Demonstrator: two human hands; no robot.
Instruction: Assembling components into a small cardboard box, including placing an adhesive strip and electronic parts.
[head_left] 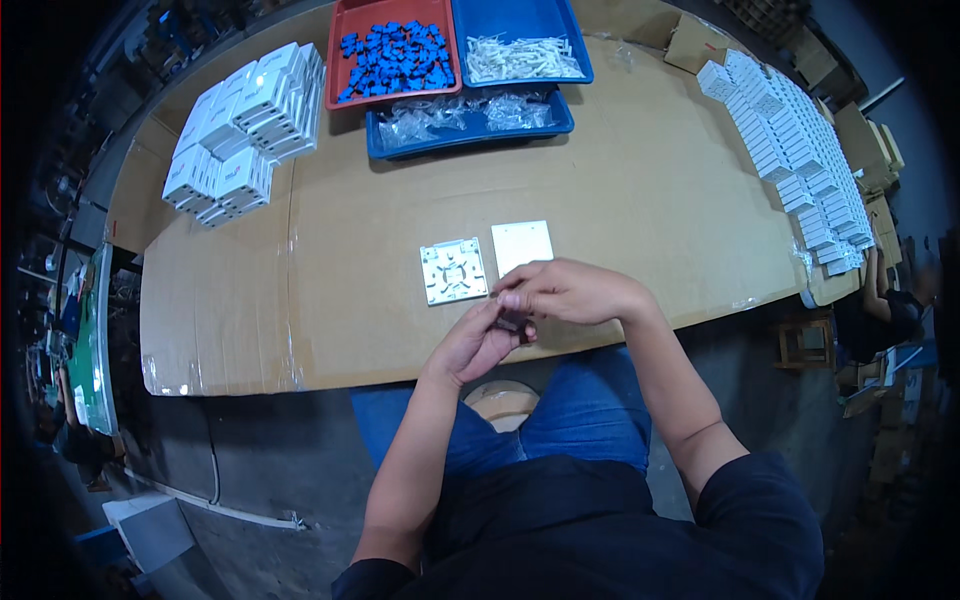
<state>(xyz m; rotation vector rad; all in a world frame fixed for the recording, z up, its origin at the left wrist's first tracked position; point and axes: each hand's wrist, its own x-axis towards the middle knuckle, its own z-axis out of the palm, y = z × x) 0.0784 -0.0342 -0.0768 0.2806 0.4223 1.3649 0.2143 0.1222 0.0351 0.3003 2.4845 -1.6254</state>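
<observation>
A: Where were the hands?

B: Both were together over the near side of the cardboard-covered table. The left hand was turned palm up with its fingers curled; the right hand arched over it, fingertips bent down beside the left thumb.

A: What was in the grip?

B: A small dark piece showed between them, mostly covered by fingers. I couldn't tell what it was, nor which hand, if either, was pinching it.

A: And the white parts?

B: A square white plate with a moulded face lay just beyond the left hand. Just beside it, to the right, lay a plain white plate, its near end partly hidden by the right hand.

A: Farther off?

B: A red tray held small blue parts, a blue tray held slim whitish pieces, and a lower blue tray held clear plastic bags. Stacked white square units stood left, rows of small white boxes right.
</observation>
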